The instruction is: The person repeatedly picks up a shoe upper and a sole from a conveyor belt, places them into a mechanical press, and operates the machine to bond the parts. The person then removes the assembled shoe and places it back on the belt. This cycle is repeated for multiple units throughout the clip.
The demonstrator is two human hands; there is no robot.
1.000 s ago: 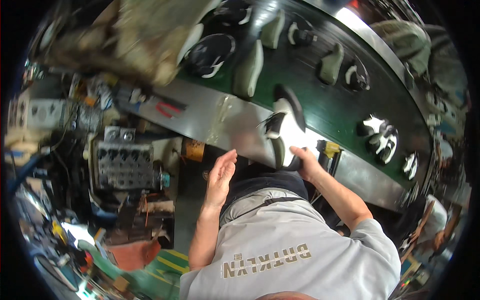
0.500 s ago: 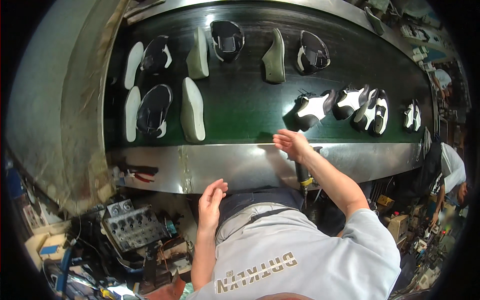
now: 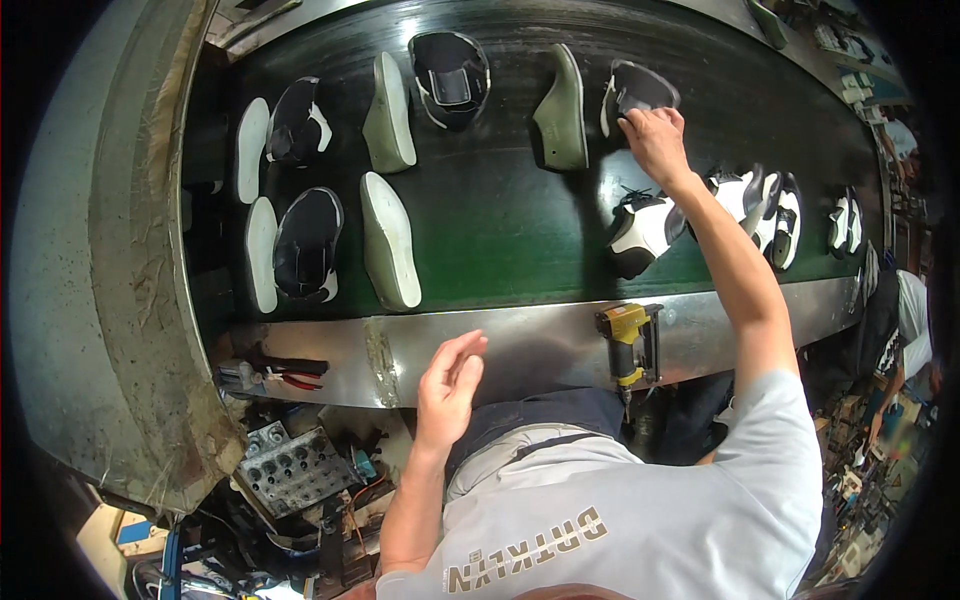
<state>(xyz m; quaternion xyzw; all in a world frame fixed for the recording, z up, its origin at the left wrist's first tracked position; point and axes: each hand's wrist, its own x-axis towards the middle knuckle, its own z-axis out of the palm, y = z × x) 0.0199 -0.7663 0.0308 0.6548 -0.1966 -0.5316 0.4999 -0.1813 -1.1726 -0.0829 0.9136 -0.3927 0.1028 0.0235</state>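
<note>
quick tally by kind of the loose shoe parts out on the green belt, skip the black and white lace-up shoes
Open black shoe uppers with white trim: 4, one at the right hand
Grey-green solid foot-shaped lasts: 3
Pale, narrow sole-shaped pieces: 2
Total: 9
</note>
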